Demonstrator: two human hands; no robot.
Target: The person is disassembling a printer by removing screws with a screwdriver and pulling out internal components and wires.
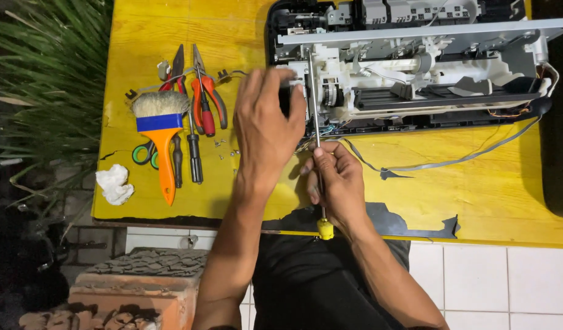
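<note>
An opened printer point(416, 67) with white and black plastic insides lies at the far right of a yellow table point(477, 189). My left hand point(266, 125) rests on the printer's near-left corner, covering a dark part. My right hand point(333, 180) grips a long screwdriver point(314, 104) with a yellow handle end point(325, 229). Its thin metal shaft runs up into the printer's left side, beside a white gear assembly. The tip is hidden among the parts.
Left of my hands lie an orange-handled brush point(160, 131), red-handled pliers point(205, 101), a dark screwdriver point(195, 153), green-handled scissors point(144, 153), small loose screws point(223, 146) and a crumpled white cloth point(114, 183). A grey ribbon cable point(440, 164) trails from the printer. Plants stand left, bricks below.
</note>
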